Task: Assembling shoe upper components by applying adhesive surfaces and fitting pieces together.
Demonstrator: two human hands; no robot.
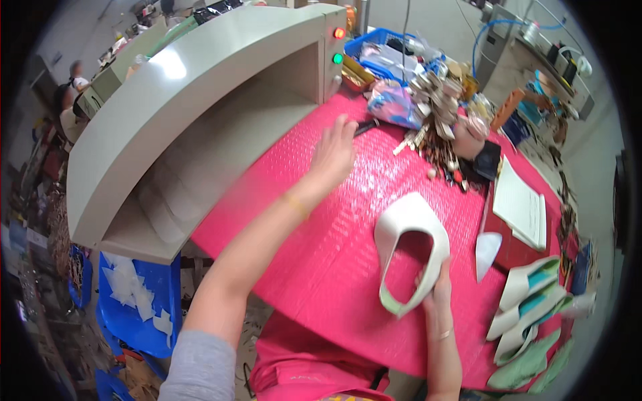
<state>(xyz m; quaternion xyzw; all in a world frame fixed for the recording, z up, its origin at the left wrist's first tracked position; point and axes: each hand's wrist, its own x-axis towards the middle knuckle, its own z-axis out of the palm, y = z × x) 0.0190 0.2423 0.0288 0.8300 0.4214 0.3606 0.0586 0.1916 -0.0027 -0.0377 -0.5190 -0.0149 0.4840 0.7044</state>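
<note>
Head: shoe upper [416, 214] lengthwise, toe away, in right hand [439, 289]; left hand [334, 154], hold unclear.

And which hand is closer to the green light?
Left. The left hand is over the pink tabletop, below the green light in the picture; the right hand is farther away, nearer the body, holding the white shoe piece.

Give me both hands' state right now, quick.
Left hand: partly curled by a black tool; grip cannot be told.
Right hand: closed, holding the white shoe upper.
</note>
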